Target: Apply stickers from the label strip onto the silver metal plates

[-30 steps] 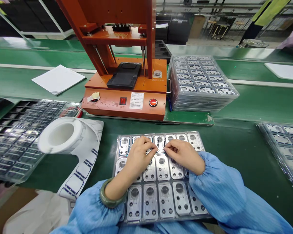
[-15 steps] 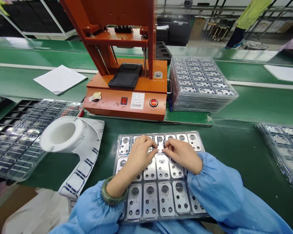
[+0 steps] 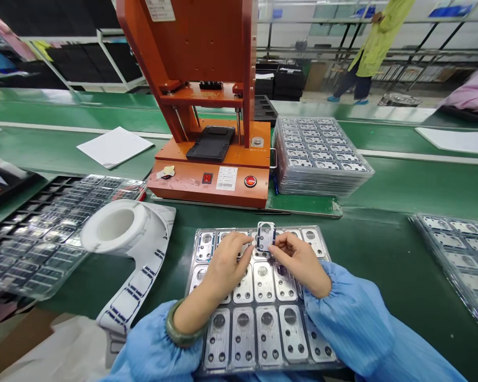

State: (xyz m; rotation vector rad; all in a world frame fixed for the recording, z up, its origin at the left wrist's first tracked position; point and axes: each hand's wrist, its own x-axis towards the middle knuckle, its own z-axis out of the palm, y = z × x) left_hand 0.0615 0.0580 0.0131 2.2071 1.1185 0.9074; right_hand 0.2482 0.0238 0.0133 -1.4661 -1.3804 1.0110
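My right hand (image 3: 297, 260) pinches a small silver metal plate (image 3: 266, 237) by its lower right corner. The plate is tilted up above the tray, with a round window, small holes and a dark blue border. Just left of it is my left hand (image 3: 229, 262), thumb and forefinger slightly apart near the plate's edge; whether they touch it is unclear. Beneath both hands lies a clear plastic tray (image 3: 236, 301) with rows of similar metal plates (image 3: 266, 331). Several in the back row carry dark blue borders. My hands hide part of that row.
An orange press (image 3: 207, 185) stands behind the tray, with a black fixture (image 3: 212, 143) on its base. Stacked filled trays (image 3: 322, 154) are to its right. At left are a white roll of adhesive parts (image 3: 119, 225) and a black tray (image 3: 35, 228). Another filled tray (image 3: 458, 254) lies right.
The metal plate has come up from the tray's back row and is now tilted in my right hand. My left fingers have parted slightly. The camera view has shifted upward.
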